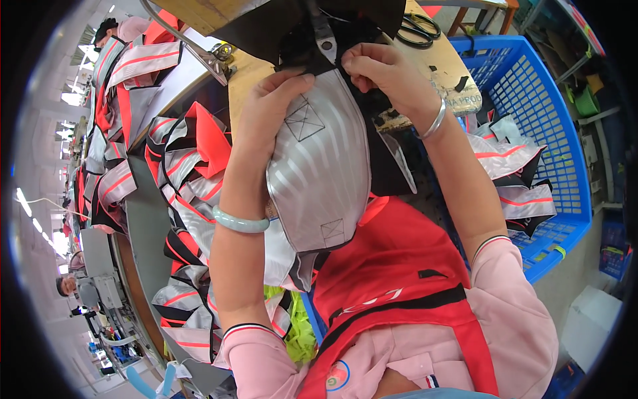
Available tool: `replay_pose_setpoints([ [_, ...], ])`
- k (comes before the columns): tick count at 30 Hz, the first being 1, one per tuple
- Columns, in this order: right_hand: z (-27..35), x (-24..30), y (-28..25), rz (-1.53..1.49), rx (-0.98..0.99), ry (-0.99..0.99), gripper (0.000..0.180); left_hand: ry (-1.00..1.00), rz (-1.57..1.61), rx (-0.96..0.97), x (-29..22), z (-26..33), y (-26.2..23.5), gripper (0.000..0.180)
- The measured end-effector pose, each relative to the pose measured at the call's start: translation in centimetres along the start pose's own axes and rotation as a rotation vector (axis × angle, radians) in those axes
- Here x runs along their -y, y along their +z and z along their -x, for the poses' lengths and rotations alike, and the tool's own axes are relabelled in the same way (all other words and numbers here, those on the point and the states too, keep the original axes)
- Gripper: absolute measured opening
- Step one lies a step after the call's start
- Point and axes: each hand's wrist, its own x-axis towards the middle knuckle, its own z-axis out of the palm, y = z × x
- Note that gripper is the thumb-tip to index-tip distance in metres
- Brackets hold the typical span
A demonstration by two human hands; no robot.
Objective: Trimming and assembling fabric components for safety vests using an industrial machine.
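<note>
A silver-grey fabric panel (322, 173) with dark edging and two stitched crossed boxes hangs from the table's front towards my lap. My left hand (269, 110) is closed on its left upper edge, thumb on the grey face. The panel's top end lies close to the metal foot (325, 45) of a dark sewing machine. My right hand (389, 74) is closed in a pinch on black fabric (365, 100) just right of that foot. Where the black fabric joins the panel is hard to make out in the shadow.
Black-handled scissors (419, 32) lie on the wooden tabletop (442, 66). A blue plastic basket (561, 133) with grey-and-red fabric pieces stands at my right. More such pieces (193, 173) are heaped at my left. A red apron (405, 259) covers my lap. Other people are farther left.
</note>
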Motion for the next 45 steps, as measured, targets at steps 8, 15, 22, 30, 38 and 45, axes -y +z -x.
replay_pose_setpoints([
  [8,0.3,1.4,-3.3,-0.069,-0.152,-0.074,0.022,0.01,-0.002,-0.037,-0.2,-0.5,0.0,0.033],
  [15,9.0,3.7,3.9,0.87,0.044,-0.875,0.005,0.044,-0.59,0.394,-1.0,1.7,0.3,0.037],
  [22,13.0,0.7,8.6,1.606,0.53,-0.345,0.026,0.121,-0.817,0.794,2.6,2.1,6.5,0.037],
  [30,15.0,-1.9,2.7,1.174,0.231,-0.176,0.027,0.367,-0.392,0.403,9.9,9.1,3.6,0.042],
  [38,13.2,5.5,3.2,0.467,0.387,-0.063,0.028,0.436,-0.365,0.061,8.8,14.3,2.2,0.022],
  [45,10.5,5.1,1.8,1.03,0.215,-0.192,0.04,0.352,-0.436,0.026,2.7,11.6,2.1,0.023],
])
